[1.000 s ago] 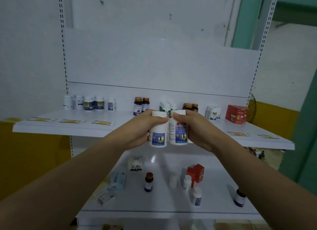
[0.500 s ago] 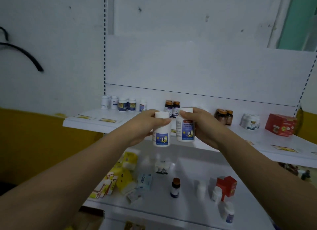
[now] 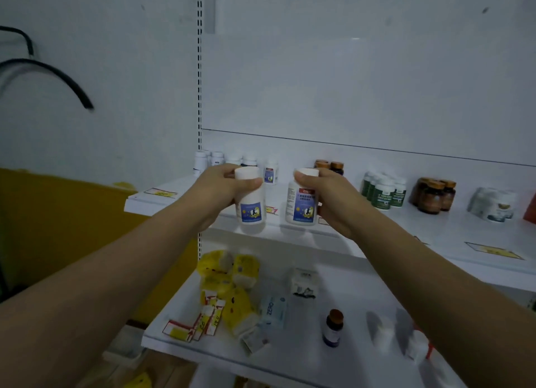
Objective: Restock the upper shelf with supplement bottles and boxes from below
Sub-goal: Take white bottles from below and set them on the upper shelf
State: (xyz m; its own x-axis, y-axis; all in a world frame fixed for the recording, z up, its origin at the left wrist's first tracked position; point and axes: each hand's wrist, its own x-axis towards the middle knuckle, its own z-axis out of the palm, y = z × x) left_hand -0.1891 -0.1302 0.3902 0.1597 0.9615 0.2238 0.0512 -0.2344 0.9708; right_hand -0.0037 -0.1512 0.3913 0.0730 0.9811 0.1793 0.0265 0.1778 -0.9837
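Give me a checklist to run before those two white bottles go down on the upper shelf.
1. Left hand grip round the left bottle: ok.
2. Right hand grip round the right bottle: ok.
3. Both bottles upright, labels facing out: ok.
4. Gap between the two bottles: ok.
5. Bare surface on the upper shelf nearby: ok.
6. Bottle bases touching the shelf: cannot tell.

White wall [image 3: 110, 121], yellow lower band [image 3: 43, 222], black cable [image 3: 62, 76] left.
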